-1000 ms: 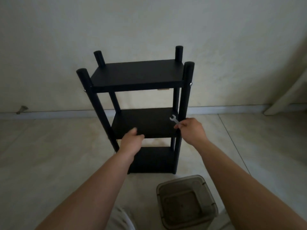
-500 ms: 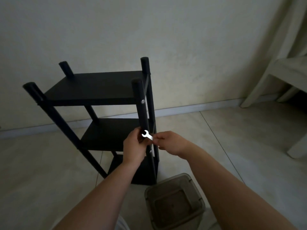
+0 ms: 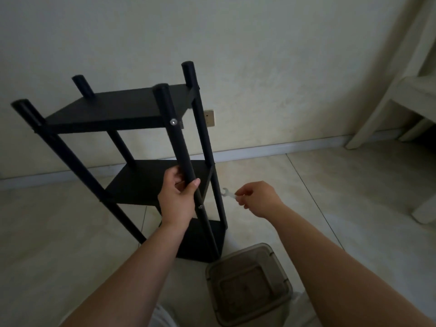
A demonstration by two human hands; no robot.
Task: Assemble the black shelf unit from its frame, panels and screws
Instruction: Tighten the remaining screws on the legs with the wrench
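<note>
The black shelf unit (image 3: pixel 132 147) is seen standing upright on the tiled floor (image 3: pixel 330 208), near the wall, with three panels already fixed between four round posts. The near post (image 3: pixel 175 142) is gripped by the left hand (image 3: pixel 177 199) just above the middle panel (image 3: pixel 151 182), fingers and thumb wrapped round it. A small flat spanner (image 3: pixel 228 194) is pinched by its end between the fingertips of the right hand (image 3: pixel 257 199), at 3 o'clock from the left hand and clear of the frame. A bright screw head (image 3: pixel 173 122) is visible on the near post at the top panel (image 3: pixel 118 109); another small screw (image 3: pixel 200 207) shows lower down, just under the left hand. A clear plastic box (image 3: pixel 247 282) sits on the floor at 6 o'clock from the unit.

The unit is judged stiff and fairly light, but tall and narrow, so easily tipped or turned when a screw is tightened. It is best held by a post close to a joint, as is done here, since the smooth round posts may slip in the palm. The spanner is thin and easily dropped.
</note>
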